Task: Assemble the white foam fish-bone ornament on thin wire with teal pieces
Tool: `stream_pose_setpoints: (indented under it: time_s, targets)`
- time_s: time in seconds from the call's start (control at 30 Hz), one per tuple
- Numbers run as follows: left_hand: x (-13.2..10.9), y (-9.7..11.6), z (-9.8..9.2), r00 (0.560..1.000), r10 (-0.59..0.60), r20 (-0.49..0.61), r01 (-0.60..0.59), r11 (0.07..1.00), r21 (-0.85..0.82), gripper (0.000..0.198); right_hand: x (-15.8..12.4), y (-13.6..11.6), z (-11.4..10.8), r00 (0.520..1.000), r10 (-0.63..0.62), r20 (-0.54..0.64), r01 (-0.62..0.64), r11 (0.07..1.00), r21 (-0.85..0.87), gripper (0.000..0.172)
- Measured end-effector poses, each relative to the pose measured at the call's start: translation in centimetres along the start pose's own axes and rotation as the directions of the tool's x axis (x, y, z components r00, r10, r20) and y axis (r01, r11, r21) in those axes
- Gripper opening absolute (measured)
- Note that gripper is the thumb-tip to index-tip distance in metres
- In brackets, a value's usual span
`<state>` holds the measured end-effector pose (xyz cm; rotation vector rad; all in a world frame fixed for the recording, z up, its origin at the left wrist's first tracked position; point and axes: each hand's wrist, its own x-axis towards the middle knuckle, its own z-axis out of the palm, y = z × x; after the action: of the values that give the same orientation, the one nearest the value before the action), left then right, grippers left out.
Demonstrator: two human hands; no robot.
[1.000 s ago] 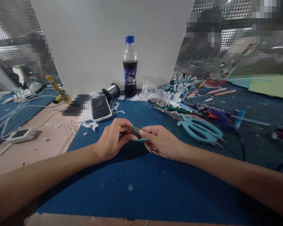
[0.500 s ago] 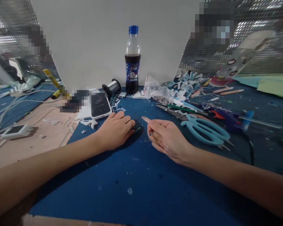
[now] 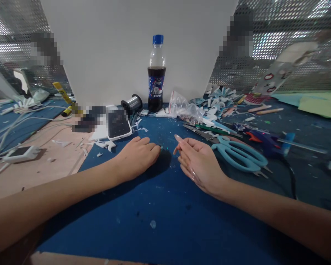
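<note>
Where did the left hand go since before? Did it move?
Yes. The left hand dropped flat onto the blue mat near the phone, away from the right hand.

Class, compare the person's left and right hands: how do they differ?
Left hand lies palm down, fingers curled; the right hand rests on its edge, fingers straight. The left hand is nearer the phone, the right hand nearer the scissors. Both rest on the blue mat.

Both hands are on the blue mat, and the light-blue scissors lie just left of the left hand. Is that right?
Not quite. In the head view the left hand and right hand are on the blue mat, but the light-blue scissors lie to the right of the right hand, not left of the left hand.
</note>
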<state>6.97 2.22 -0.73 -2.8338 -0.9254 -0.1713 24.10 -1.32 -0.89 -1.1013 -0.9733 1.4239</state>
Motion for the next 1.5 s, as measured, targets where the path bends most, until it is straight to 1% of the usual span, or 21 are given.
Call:
stream_pose_setpoints:
  time_s: [0.03, 0.07, 0.1, 0.17, 0.23, 0.27, 0.33, 0.43, 0.5, 0.6, 0.7, 0.73, 0.8, 0.87, 0.93, 1.0, 1.07, 1.13, 1.2, 1.33, 1.5]
  targets:
    - [-0.1, 0.3, -0.1, 0.997, -0.074, -0.013, 0.072, 0.99, -0.123, 0.019, 0.0, 0.1, 0.0, 1.0, -0.008, 0.008, 0.008, 1.0, -0.002, 0.03]
    - [-0.2, 0.6, -0.3, 0.988, -0.157, -0.011, 0.147, 0.947, -0.287, 0.021, 0.0, 0.1, -0.1, 1.0, -0.016, 0.023, 0.016, 1.0, -0.003, 0.03]
    - [-0.2, 0.9, -0.4, 0.972, -0.236, 0.007, 0.212, 0.859, -0.466, 0.023, 0.0, 0.2, -0.2, 0.999, -0.026, 0.041, 0.026, 1.0, -0.006, 0.03]
    - [-0.3, 1.5, -0.6, 0.932, -0.356, 0.069, 0.278, 0.58, -0.765, 0.028, 0.0, 0.2, -0.3, 0.997, -0.04, 0.072, 0.042, 0.999, -0.024, 0.031]
    - [-0.3, 1.8, -0.6, 0.896, -0.422, 0.135, 0.282, 0.308, -0.909, 0.032, -0.1, 0.1, -0.4, 0.996, -0.047, 0.081, 0.051, 0.997, -0.051, 0.031]
    - [-0.2, 1.8, -0.5, 0.882, -0.443, 0.163, 0.276, 0.203, -0.94, 0.033, -0.1, 0.0, -0.4, 0.996, -0.046, 0.081, 0.051, 0.997, -0.063, 0.031]
    - [-0.2, 1.9, -0.1, 0.857, -0.468, 0.214, 0.265, 0.045, -0.963, 0.033, -0.2, 0.0, -0.4, 0.996, -0.033, 0.088, 0.041, 0.995, -0.09, 0.031]
    - [0.0, 1.9, 0.2, 0.838, -0.488, 0.243, 0.235, -0.079, -0.969, 0.029, -0.3, 0.0, -0.5, 0.995, -0.02, 0.1, 0.034, 0.989, -0.142, 0.03]
    - [0.1, 1.8, 0.3, 0.829, -0.495, 0.258, 0.232, -0.116, -0.966, 0.025, -0.4, 0.0, -0.5, 0.993, -0.018, 0.117, 0.039, 0.983, -0.179, 0.03]
    - [0.1, 1.7, 0.4, 0.836, -0.473, 0.276, 0.242, -0.134, -0.961, 0.022, -0.5, 0.0, -0.5, 0.991, -0.004, 0.137, 0.034, 0.976, -0.215, 0.031]
    - [0.0, 1.5, 0.6, 0.843, -0.467, 0.269, 0.252, -0.099, -0.963, 0.025, -0.6, 0.0, -0.4, 0.992, 0.006, 0.127, 0.024, 0.973, -0.231, 0.03]
    - [-0.1, 1.5, 0.6, 0.837, -0.481, 0.261, 0.26, -0.07, -0.963, 0.025, -0.6, 0.0, -0.3, 0.993, 0.002, 0.12, 0.026, 0.973, -0.23, 0.031]
    - [-0.3, 1.5, 0.6, 0.821, -0.527, 0.219, 0.278, 0.034, -0.96, 0.024, -0.5, 0.0, -0.3, 0.996, -0.015, 0.092, 0.035, 0.976, -0.216, 0.031]
    - [-0.5, 1.7, 0.4, 0.816, -0.558, 0.153, 0.304, 0.189, -0.934, 0.021, -0.3, 0.0, -0.3, 0.998, -0.028, 0.057, 0.038, 0.98, -0.194, 0.031]
    - [-0.7, 1.8, 0.2, 0.829, -0.552, 0.094, 0.343, 0.369, -0.864, 0.016, -0.1, 0.0, -0.3, 0.999, -0.034, 0.029, 0.039, 0.985, -0.167, 0.03]
    - [-0.9, 2.0, 0.2, 0.859, -0.51, 0.048, 0.375, 0.562, -0.737, 0.012, 0.0, 0.1, -0.3, 0.999, -0.033, 0.011, 0.035, 0.991, -0.128, 0.029]
    - [-0.9, 2.0, 0.3, 0.902, -0.432, -0.003, 0.355, 0.747, -0.563, 0.012, -0.1, 0.1, -0.3, 1.0, -0.02, -0.004, 0.02, 0.998, -0.067, 0.028]
    - [-0.6, 2.1, 0.5, 0.944, -0.329, 0.01, 0.308, 0.871, -0.382, 0.014, -0.2, 0.1, -0.3, 0.999, -0.014, 0.036, 0.015, 1.0, -0.01, 0.03]
    - [-0.1, 2.1, 0.6, 0.96, -0.269, 0.081, 0.281, 0.925, -0.257, 0.016, -0.2, 0.1, -0.3, 0.995, -0.048, 0.085, 0.046, 0.999, 0.025, 0.03]
    - [0.8, 2.8, -0.1, 0.973, -0.159, 0.168, 0.176, 0.98, -0.089, 0.022, -0.3, 0.3, -0.3, 0.995, -0.063, 0.076, 0.058, 0.996, 0.067, 0.029]
    - [1.4, 3.8, -1.4, 0.949, -0.135, 0.284, 0.12, 0.99, 0.07, 0.039, -0.4, 0.5, -0.3, 0.995, -0.086, 0.06, 0.08, 0.992, 0.094, 0.029]
